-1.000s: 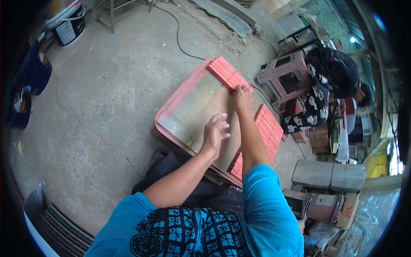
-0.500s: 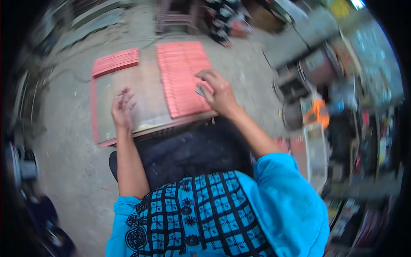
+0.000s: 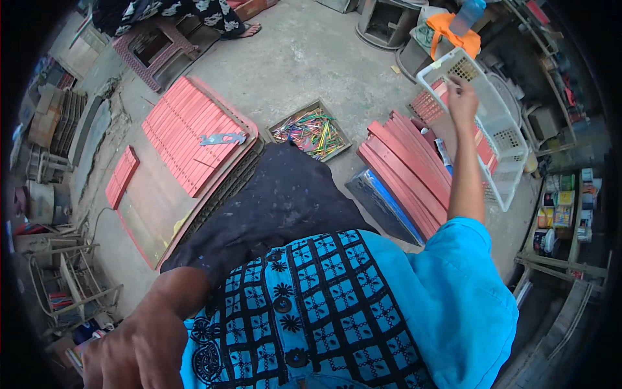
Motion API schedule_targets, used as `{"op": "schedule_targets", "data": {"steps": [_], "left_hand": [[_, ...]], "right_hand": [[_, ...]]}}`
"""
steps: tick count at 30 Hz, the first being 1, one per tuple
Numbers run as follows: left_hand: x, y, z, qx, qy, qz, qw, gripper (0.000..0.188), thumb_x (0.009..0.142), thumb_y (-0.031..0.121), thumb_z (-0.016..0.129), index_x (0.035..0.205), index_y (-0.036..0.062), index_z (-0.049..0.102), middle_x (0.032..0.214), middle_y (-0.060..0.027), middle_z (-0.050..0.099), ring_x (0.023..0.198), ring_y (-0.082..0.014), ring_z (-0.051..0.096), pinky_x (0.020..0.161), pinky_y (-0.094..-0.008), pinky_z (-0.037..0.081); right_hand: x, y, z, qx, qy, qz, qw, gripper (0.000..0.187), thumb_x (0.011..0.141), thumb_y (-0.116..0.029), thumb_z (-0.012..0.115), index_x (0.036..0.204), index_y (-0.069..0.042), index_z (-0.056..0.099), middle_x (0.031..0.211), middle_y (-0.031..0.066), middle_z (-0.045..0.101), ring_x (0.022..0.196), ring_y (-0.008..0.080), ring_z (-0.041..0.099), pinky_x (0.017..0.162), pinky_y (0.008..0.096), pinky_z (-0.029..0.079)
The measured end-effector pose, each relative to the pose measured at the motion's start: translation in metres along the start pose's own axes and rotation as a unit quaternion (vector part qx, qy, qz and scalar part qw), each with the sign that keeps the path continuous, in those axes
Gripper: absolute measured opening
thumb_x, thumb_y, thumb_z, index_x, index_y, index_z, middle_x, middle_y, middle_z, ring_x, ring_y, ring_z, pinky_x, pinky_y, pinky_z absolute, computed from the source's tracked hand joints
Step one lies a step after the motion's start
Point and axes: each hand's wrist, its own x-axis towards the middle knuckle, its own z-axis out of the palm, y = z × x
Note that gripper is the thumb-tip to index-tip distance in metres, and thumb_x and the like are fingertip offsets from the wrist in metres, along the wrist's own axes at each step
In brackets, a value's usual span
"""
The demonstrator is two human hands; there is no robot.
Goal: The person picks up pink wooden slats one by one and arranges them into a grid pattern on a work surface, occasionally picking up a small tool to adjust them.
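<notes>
My right hand [image 3: 462,100], its arm stretched out to the right, is over a white plastic basket [image 3: 468,61] that holds pink strips. Its fingers are curled; what they hold, if anything, I cannot make out. Low at the left, close to the camera, is my left hand [image 3: 142,337], fingers pointing down and partly cut off by the lower edge; I see nothing in it. Pink slats [image 3: 191,133] lie side by side on a board [image 3: 152,223], with a flat grey-blue metal tool [image 3: 222,139] on top. A smaller pink group [image 3: 122,176] lies at the board's left.
Long pink strips [image 3: 405,172] are piled on a blue-edged slab beside the basket. A shallow box [image 3: 311,129] of thin coloured sticks sits on the floor. Beyond are a plastic stool [image 3: 155,52], a person's foot [image 3: 249,30] and an orange bag [image 3: 453,35]. Shelves stand at the right.
The view has turned right. My right hand has moved from the pink slats to the basket. My left hand has left the board and come back close to the camera.
</notes>
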Motion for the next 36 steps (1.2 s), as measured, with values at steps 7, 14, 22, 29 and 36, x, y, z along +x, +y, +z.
{"op": "schedule_targets", "data": {"steps": [7, 14, 22, 29, 36], "left_hand": [[0.003, -0.05, -0.016, 0.299, 0.099, 0.042, 0.948, 0.057, 0.074, 0.035, 0.052, 0.124, 0.0104, 0.04, 0.132, -0.0084, 0.035, 0.122, -0.0239, 0.033, 0.098, -0.0441, 0.027], [-0.121, -0.042, -0.109, 0.561, 0.502, -0.179, 0.634, 0.058, 0.076, 0.023, 0.048, 0.123, -0.0095, 0.036, 0.129, -0.0189, 0.037, 0.118, -0.0276, 0.038, 0.097, -0.0391, 0.031], [-0.418, 0.1, -0.016, 0.687, 0.539, -0.459, 0.162, 0.039, 0.08, 0.013, 0.043, 0.115, -0.0049, 0.047, 0.115, -0.0191, 0.05, 0.106, -0.0291, 0.048, 0.093, -0.0347, 0.034], [-0.496, 0.078, 0.1, 0.531, 0.453, -0.715, -0.046, 0.035, 0.071, 0.018, 0.044, 0.095, -0.0048, 0.056, 0.094, -0.0269, 0.056, 0.088, -0.0414, 0.052, 0.077, -0.0444, 0.041], [-0.519, 0.045, 0.141, 0.485, 0.508, -0.709, -0.058, 0.031, 0.071, 0.017, 0.044, 0.088, -0.0048, 0.057, 0.09, -0.0265, 0.057, 0.084, -0.042, 0.053, 0.074, -0.0448, 0.042]], "right_hand": [[0.055, 0.143, 0.018, -0.032, -0.113, 0.232, 0.966, 0.026, 0.075, -0.023, 0.058, 0.095, -0.008, 0.063, 0.079, 0.0099, 0.061, 0.069, 0.0186, 0.057, 0.06, 0.0333, 0.047], [0.091, 0.23, 0.039, -0.105, -0.214, 0.375, 0.896, 0.027, 0.071, -0.024, 0.062, 0.092, -0.007, 0.062, 0.069, 0.0062, 0.055, 0.06, 0.0157, 0.051, 0.048, 0.0361, 0.047], [0.114, 0.256, 0.096, -0.213, -0.408, 0.218, 0.86, 0.058, 0.064, -0.039, 0.067, 0.102, 0.004, 0.057, 0.108, 0.0212, 0.056, 0.099, 0.0312, 0.055, 0.085, 0.0355, 0.042], [0.104, 0.268, 0.109, -0.194, -0.403, 0.301, 0.842, 0.091, 0.06, -0.064, 0.059, 0.117, 0.005, 0.046, 0.124, 0.0223, 0.042, 0.116, 0.0328, 0.042, 0.097, 0.036, 0.033], [0.094, 0.26, 0.141, -0.185, -0.365, 0.335, 0.849, 0.102, 0.057, -0.073, 0.054, 0.117, 0.009, 0.044, 0.125, 0.0271, 0.039, 0.12, 0.0351, 0.036, 0.099, 0.0373, 0.028]]}}
